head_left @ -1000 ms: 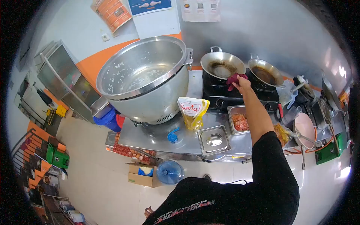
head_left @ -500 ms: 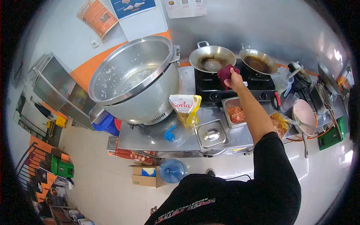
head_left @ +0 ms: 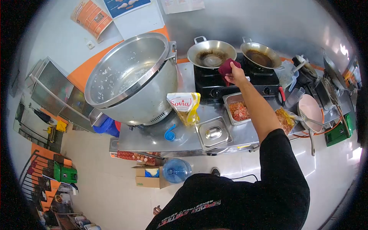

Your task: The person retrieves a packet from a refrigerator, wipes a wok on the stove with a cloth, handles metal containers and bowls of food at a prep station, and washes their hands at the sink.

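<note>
My right hand [head_left: 237, 75] is closed around a folded maroon cloth [head_left: 227, 68]. The cloth sits against the near right rim of the left wok [head_left: 212, 59], above the black gas stove [head_left: 209, 84]; whether a handle lies under it is hidden. A second wok [head_left: 261, 55] rests on the right burner. Beneath my forearm stands a steel pan of chopped red food [head_left: 238, 111]. My left hand [head_left: 157, 210] hangs low beside my body, mostly hidden, with its visible fingers loose and holding nothing.
A large metal pot [head_left: 130, 73] with white grains inside stands left. On the steel table [head_left: 153, 142] are a Sovia oil pouch [head_left: 184, 109], a blue cap [head_left: 170, 135] and a steel lid [head_left: 213, 133]. A pink pan [head_left: 310, 111] lies right; a blue water jug [head_left: 176, 170] stands on the floor.
The whole view has shifted slightly, so the table and stove appear a little further left and up. My right hand stays by the left wok with the cloth.
</note>
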`<state>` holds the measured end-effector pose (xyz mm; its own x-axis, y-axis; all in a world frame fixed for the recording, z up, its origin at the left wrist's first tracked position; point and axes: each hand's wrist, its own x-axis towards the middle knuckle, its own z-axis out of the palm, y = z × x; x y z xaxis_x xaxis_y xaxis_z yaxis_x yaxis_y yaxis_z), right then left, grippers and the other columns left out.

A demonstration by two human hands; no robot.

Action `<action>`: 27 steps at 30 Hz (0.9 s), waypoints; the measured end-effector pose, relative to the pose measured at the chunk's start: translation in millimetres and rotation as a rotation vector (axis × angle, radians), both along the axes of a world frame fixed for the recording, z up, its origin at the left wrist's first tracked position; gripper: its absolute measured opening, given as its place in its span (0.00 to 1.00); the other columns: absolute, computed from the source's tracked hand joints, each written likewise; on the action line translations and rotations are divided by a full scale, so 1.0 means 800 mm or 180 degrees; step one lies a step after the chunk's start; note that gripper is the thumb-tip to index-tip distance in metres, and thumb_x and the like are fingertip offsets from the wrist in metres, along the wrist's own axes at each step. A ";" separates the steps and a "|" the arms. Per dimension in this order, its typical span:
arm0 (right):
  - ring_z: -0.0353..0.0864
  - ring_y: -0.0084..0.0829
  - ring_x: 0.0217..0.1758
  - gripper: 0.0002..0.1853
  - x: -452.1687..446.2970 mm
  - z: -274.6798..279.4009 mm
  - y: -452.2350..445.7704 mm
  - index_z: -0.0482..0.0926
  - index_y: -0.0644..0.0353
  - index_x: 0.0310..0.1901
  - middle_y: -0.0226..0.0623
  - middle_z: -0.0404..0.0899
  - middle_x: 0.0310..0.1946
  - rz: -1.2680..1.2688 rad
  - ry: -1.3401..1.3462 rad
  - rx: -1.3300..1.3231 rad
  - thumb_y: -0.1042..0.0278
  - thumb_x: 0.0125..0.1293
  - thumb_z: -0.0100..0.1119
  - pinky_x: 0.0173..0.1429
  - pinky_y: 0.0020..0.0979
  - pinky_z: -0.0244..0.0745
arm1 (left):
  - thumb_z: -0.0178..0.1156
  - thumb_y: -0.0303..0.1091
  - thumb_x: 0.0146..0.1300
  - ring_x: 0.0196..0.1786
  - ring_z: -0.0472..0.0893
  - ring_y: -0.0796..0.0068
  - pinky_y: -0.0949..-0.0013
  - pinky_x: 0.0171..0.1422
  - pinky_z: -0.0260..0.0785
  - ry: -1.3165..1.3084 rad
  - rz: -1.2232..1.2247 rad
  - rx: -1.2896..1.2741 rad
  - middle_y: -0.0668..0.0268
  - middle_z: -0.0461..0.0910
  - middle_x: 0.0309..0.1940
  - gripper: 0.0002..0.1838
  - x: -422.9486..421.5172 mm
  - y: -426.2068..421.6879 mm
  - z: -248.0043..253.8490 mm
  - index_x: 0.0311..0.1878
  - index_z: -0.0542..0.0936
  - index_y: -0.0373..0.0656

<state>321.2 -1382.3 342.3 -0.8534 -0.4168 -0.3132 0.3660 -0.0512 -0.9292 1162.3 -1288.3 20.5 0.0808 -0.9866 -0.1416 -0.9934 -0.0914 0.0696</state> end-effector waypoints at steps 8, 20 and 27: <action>0.81 0.36 0.22 0.35 -0.018 -0.018 -0.009 0.79 0.66 0.25 0.45 0.79 0.18 -0.0739 0.1572 0.1397 0.34 0.65 0.48 0.28 0.35 0.75 | 0.60 0.44 0.58 0.63 0.64 0.54 0.45 0.58 0.64 0.0017 -0.0042 -0.0003 0.59 0.65 0.59 0.23 -0.005 0.010 0.003 0.57 0.71 0.54; 0.79 0.60 0.46 0.36 0.064 0.035 0.008 0.80 0.66 0.41 0.59 0.81 0.38 -0.0923 0.3218 0.2291 0.33 0.65 0.44 0.50 0.51 0.71 | 0.63 0.44 0.55 0.65 0.60 0.49 0.42 0.61 0.60 0.0260 -0.0083 0.0186 0.52 0.61 0.61 0.30 -0.026 0.042 0.048 0.60 0.67 0.46; 0.82 0.40 0.40 0.32 0.053 0.078 0.043 0.80 0.70 0.45 0.50 0.83 0.37 -0.1384 0.3356 0.0791 0.40 0.66 0.52 0.50 0.36 0.72 | 0.64 0.45 0.55 0.65 0.59 0.48 0.42 0.61 0.59 0.0294 -0.0030 0.0310 0.52 0.59 0.62 0.33 -0.043 0.047 0.063 0.62 0.65 0.46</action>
